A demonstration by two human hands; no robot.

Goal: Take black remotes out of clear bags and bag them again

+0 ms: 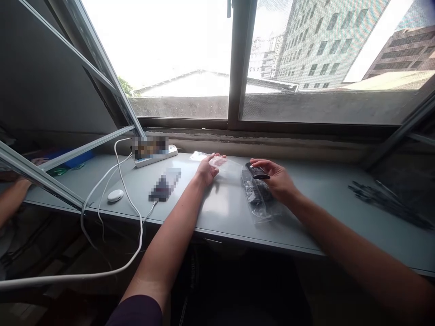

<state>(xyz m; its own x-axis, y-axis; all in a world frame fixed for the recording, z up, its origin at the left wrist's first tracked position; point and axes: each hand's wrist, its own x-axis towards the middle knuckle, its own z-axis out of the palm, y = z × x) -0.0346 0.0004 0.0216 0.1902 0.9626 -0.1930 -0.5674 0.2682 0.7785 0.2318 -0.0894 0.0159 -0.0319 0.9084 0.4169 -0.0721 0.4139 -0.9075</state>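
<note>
My left hand [207, 170] is over the worktop, palm turned up, with a thin clear plastic bag [233, 170] between its thumb and fingers. In my right hand [278, 179] is a small black oblong piece [257, 171] with curved ends, gripped between thumb and fingers; its exact kind does not show. Directly below it on the worktop lies a clear plastic bag of black parts [253, 194]. Beyond the left hand rests another crumpled piece of clear plastic [197, 155].
The grey worktop [217, 217] runs beneath the window. To the left are a phone [165, 184] on a white cable [136, 208], a round white case [115, 195] and a power strip [156, 156]. Black strips [384, 201] lie right. Another person's arm [15, 199] shows behind the metal frame [61, 183].
</note>
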